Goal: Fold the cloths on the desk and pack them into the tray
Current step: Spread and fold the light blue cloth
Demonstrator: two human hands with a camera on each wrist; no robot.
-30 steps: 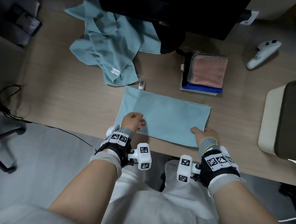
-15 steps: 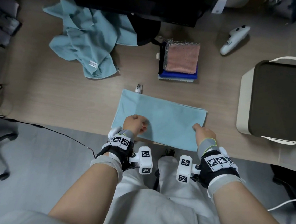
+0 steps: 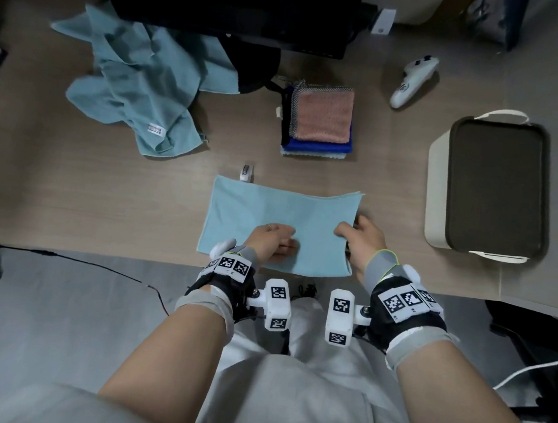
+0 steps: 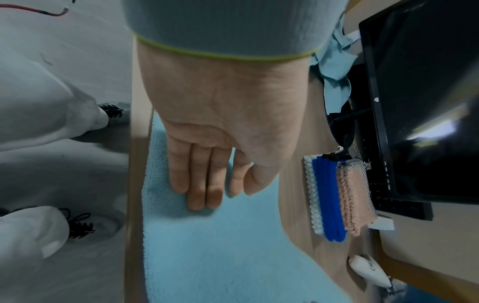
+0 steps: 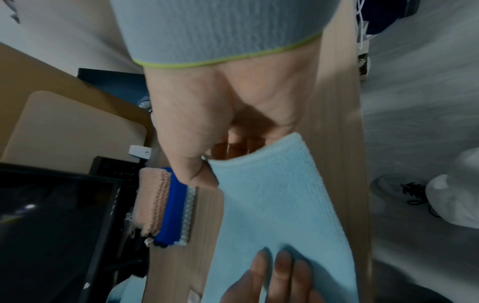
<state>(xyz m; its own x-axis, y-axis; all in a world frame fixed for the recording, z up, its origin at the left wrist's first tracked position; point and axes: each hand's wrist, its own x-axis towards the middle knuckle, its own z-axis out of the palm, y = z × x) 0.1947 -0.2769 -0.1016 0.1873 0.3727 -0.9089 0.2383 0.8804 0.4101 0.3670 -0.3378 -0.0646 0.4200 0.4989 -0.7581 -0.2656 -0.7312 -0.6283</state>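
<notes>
Left hand [image 3: 272, 241] flat on folded cloth [image 3: 305, 214], right hand [image 3: 362, 240] pinching its right edge.

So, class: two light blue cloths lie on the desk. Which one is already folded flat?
The light blue cloth at the desk's near edge, under both hands, is a flat rectangle. The other light blue cloth, far left by the monitor, lies crumpled.

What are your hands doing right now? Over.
Left hand flat, pressing the blue cloth. Right hand pinching its right edge, lifted. Tray empty; path clear.
</notes>
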